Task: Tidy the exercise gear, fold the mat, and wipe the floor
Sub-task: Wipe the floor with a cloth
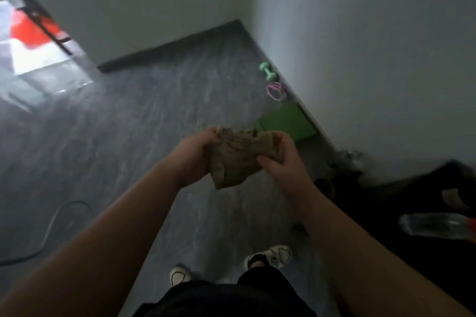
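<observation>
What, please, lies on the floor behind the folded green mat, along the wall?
Behind the green mat, pink resistance bands, then a mint dumbbell. The cloth in the left hand and right hand covers the mat's near corner.

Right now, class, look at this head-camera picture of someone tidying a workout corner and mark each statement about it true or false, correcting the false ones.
1. Both hands hold the crumpled olive-brown cloth. True: left hand and right hand grip it.
2. The mint-green dumbbell lies on the folded bright-green mat. False: it sits on the grey floor, beyond the mat.
3. The pink and yellow resistance bands lie between dumbbell and mat. True.
4. The clear plastic bottle stands upright. False: it lies on its side.
5. The person is barefoot. False: white shoes show.
</observation>
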